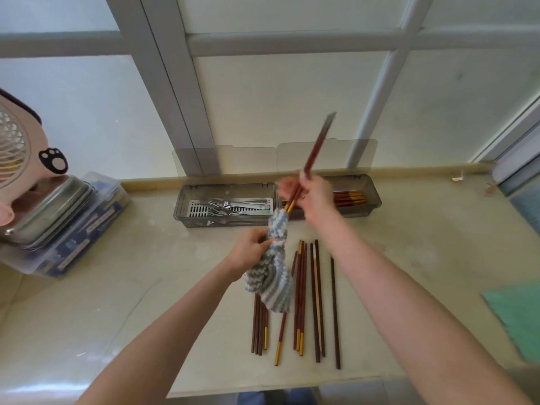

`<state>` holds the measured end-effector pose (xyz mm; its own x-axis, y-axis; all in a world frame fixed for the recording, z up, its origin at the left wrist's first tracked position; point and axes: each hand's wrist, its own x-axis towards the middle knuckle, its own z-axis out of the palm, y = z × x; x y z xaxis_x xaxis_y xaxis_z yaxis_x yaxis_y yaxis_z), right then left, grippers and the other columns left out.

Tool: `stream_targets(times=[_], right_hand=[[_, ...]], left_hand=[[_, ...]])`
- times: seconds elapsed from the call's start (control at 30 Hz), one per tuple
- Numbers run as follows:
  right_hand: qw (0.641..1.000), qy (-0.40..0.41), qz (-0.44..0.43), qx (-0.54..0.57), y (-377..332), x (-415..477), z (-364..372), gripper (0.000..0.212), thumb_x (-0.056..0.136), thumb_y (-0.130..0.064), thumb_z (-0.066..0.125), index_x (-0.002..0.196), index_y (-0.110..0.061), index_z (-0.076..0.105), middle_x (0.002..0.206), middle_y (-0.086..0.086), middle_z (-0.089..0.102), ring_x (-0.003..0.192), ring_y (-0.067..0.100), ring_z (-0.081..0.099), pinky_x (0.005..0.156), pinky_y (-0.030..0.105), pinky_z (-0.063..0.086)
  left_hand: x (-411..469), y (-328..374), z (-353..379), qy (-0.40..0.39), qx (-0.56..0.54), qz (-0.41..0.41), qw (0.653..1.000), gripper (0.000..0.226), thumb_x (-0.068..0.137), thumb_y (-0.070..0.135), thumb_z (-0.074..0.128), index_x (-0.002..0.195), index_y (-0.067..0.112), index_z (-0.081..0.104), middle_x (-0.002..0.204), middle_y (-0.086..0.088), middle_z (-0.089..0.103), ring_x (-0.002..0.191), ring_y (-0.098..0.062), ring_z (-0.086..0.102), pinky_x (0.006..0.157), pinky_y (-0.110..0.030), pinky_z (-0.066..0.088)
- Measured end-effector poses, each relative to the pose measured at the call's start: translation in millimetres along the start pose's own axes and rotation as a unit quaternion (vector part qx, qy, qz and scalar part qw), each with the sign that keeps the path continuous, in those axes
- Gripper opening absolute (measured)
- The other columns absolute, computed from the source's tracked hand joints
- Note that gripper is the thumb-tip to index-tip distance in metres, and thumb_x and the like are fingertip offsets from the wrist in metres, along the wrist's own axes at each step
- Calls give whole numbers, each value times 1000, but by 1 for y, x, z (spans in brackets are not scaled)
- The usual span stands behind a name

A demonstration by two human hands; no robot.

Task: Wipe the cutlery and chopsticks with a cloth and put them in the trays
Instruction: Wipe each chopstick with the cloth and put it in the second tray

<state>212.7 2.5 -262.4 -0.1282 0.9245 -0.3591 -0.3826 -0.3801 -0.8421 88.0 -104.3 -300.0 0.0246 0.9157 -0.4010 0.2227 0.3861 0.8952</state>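
Note:
My right hand (314,200) grips a pair of red-brown chopsticks (315,150) with gold tips, held tilted above the trays. Their gold ends go into a grey-and-white zigzag cloth (270,276), which my left hand (249,251) squeezes around them. Several more chopsticks (315,302) lie side by side on the counter below the cloth. At the back stand two smoky plastic trays: the left tray (182,211) holds forks and other metal cutlery (233,207), the right tray (375,197) holds several chopsticks (349,198).
A pink fan (17,159) sits on a metal tin (52,211) and a blue-labelled box (84,238) at the left. A green cloth (517,314) lies at the right edge. Both tray lids stand open against the window. The counter's front edge runs along the bottom.

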Motion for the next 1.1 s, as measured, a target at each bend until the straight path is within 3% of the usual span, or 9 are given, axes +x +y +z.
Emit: stream_targets(times=[0.07,0.13,0.27,0.43,0.53,0.6,0.73,0.97,1.1], right_hand=[[999,17,-41,-24,-30,23,-9,14,98,-11,45,102,-5,58,90,15,71,84,25,72,80,40,57],[972,22,-117,-200,-48,45,-26,13,96,-15,52,102,-9,62,91,8,73,87,17,71,87,37,54],[849,34,-147,-506,-34,74,-72,19,90,-20,62,106,-13,68,101,-1,68,94,14,60,82,26,42],[755,51,-174,-631,-5,100,-118,24,96,-10,50,108,-15,70,104,7,69,97,24,61,78,27,44],[682,43,-200,-702,-3,115,-128,27,93,-11,55,119,-15,64,116,9,65,107,27,57,91,36,45],[627,36,-212,-749,1,120,-129,46,88,-6,61,132,-17,53,131,9,56,122,28,47,107,41,36],[649,40,-275,-708,23,108,-115,53,85,6,54,134,-14,49,135,7,51,129,23,41,114,37,28],[704,10,-336,-626,70,61,-110,33,85,3,53,111,-14,64,111,1,60,105,16,52,94,26,40],[660,-229,-274,-661,95,23,-112,30,83,2,52,93,-21,68,98,-4,61,91,12,54,82,35,50]], left_hand=[[-6,-10,3,17,-28,-18,999,17,95,11,48,88,2,61,78,-8,65,73,-19,64,68,-25,52],[-10,-19,4,62,-109,-44,991,16,94,11,50,87,3,62,75,-8,65,68,-16,64,59,-21,52],[-9,-21,0,99,-184,-63,976,15,93,11,51,85,4,62,77,-10,66,71,-21,64,67,-29,55],[-12,-17,0,97,-241,-55,964,17,94,8,48,86,4,62,75,-8,68,67,-17,65,62,-25,56],[-14,-25,-4,111,-245,-82,960,19,96,8,44,93,3,61,81,-10,67,72,-18,66,62,-25,54],[-17,-31,-8,124,-259,-93,953,20,97,9,42,97,2,60,84,-11,67,73,-17,66,60,-24,53],[-23,-40,-16,145,-303,-92,937,21,97,11,42,100,6,62,83,-8,71,70,-15,69,57,-24,55],[-27,-47,-20,171,-319,-90,928,22,98,13,41,103,12,62,93,-8,70,81,-19,67,72,-33,55],[-26,-49,-22,182,-335,-85,921,22,98,13,41,104,13,62,99,-10,68,88,-23,64,74,-35,52]])
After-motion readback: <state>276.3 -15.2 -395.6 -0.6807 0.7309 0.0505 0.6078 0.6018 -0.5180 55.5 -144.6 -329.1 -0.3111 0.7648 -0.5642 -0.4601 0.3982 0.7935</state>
